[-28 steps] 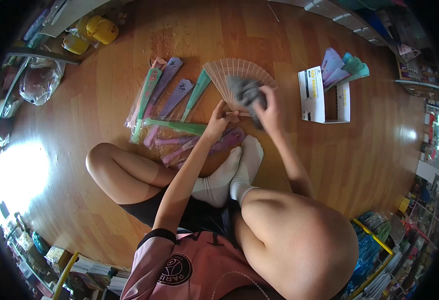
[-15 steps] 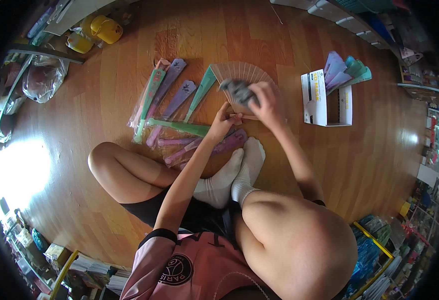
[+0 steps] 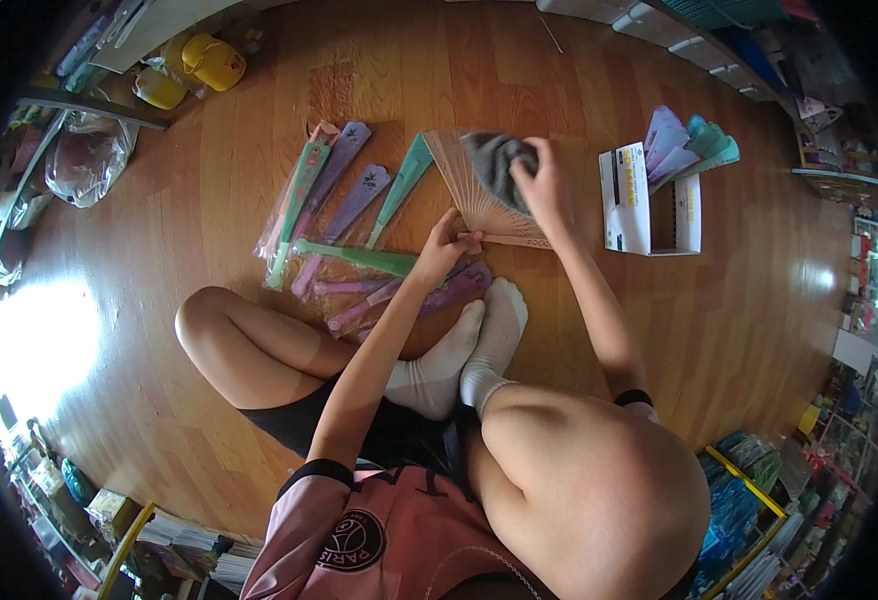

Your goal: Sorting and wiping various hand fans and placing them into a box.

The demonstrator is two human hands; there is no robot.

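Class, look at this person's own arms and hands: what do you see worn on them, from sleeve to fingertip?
The left hand and right hand wear no gloves, and no watch shows at either wrist. The left sleeve is short and pink, ending in a black cuff. On the right, a similar black cuff is partly visible.

Open pale-brown folding fan (image 3: 466,188), bunched grey cloth (image 3: 499,166) over its slats
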